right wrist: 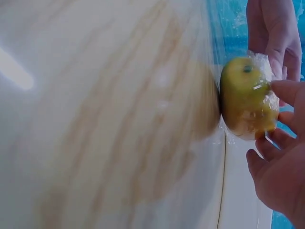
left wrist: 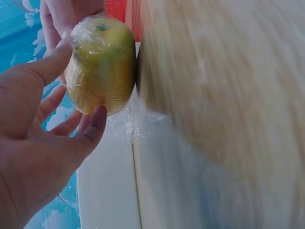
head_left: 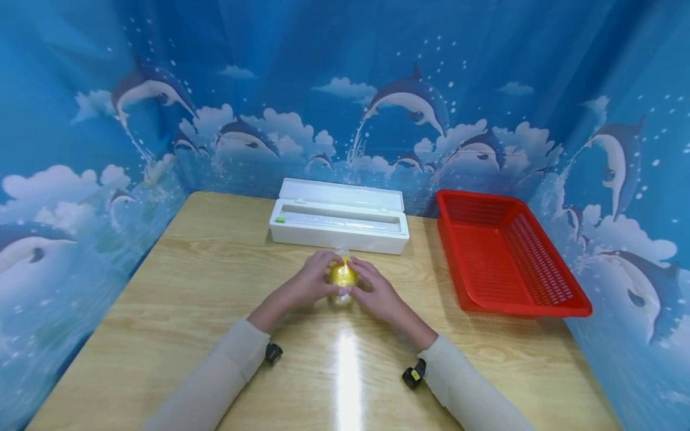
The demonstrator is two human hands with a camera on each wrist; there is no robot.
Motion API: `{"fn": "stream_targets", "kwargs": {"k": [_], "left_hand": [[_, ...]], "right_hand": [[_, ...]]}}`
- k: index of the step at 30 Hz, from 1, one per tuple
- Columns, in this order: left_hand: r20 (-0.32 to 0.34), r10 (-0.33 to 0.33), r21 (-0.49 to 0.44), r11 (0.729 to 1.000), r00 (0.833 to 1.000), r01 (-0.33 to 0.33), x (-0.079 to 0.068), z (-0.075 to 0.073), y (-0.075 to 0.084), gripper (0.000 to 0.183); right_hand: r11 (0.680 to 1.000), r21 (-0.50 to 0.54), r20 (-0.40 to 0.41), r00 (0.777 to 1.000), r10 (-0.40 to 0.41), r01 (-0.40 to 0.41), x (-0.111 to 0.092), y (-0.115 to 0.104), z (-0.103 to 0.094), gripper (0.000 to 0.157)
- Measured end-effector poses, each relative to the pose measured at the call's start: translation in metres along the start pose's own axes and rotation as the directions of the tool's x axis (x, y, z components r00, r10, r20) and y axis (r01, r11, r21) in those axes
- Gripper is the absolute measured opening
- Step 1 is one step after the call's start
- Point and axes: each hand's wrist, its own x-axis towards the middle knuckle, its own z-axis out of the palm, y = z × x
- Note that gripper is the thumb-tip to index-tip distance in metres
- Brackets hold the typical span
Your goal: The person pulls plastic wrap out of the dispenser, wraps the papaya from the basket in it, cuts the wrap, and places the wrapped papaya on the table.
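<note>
A yellow-green fruit (head_left: 343, 275) wrapped in clear cling film rests on the table between my two hands, just in front of a white box. Its green stem spot shows in both wrist views. My left hand (head_left: 314, 279) holds it from the left, with curved fingers and thumb against the film. From the right, my right hand (head_left: 379, 292) does the same, thumb and fingertips at the film (right wrist: 261, 59) gathered on the fruit. In the head view the two thumbs nearly meet on the near side. Loose film (left wrist: 136, 125) sticks out at the fruit's base.
Behind the hands stands the white cling film box (head_left: 339, 236), its lid (head_left: 341, 193) raised and a green slider (head_left: 280, 219) at its left end. A red plastic basket (head_left: 468, 263) sits at the back right of the wooden table (head_left: 215, 263). Dolphin-print curtains surround the table.
</note>
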Motion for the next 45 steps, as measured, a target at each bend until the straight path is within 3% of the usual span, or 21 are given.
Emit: {"fn": "stream_targets", "kwargs": {"k": [4,10,19,25,32,38,45], "left_hand": [[0.004,0.013,0.022,1.000,1.000,-0.013,0.000,0.001,-0.001,0.058],[0.010,-0.018,0.026,1.000,1.000,0.018,0.000,0.001,0.000,0.054],[0.047,-0.038,-0.007,0.999,0.998,0.038,-0.001,-0.002,0.002,0.051],[0.038,-0.069,-0.027,0.997,0.997,0.071,0.001,-0.002,0.002,0.045],[0.045,-0.032,0.004,0.999,0.998,0.031,0.007,0.001,0.003,0.044],[0.043,-0.011,0.053,0.999,0.999,0.009,0.004,0.002,0.000,0.046],[0.067,-0.013,0.008,1.000,0.998,0.012,0.001,0.000,-0.001,0.042]], "right_hand": [[1.000,-0.013,0.026,1.000,0.011,-0.011,-0.001,0.001,-0.002,0.068],[0.997,-0.071,0.046,0.999,0.003,0.000,0.001,0.002,0.000,0.086],[0.990,-0.138,0.011,0.999,-0.040,0.041,0.002,0.003,0.000,0.081],[0.988,-0.152,0.033,0.999,-0.017,0.021,0.003,0.001,-0.002,0.081],[0.988,-0.154,0.003,1.000,-0.006,0.006,-0.001,-0.003,-0.007,0.071],[0.985,-0.173,0.013,1.000,0.006,-0.004,0.001,-0.003,-0.008,0.071],[0.985,-0.168,0.016,0.999,0.049,-0.046,0.006,-0.006,-0.010,0.071]]}}
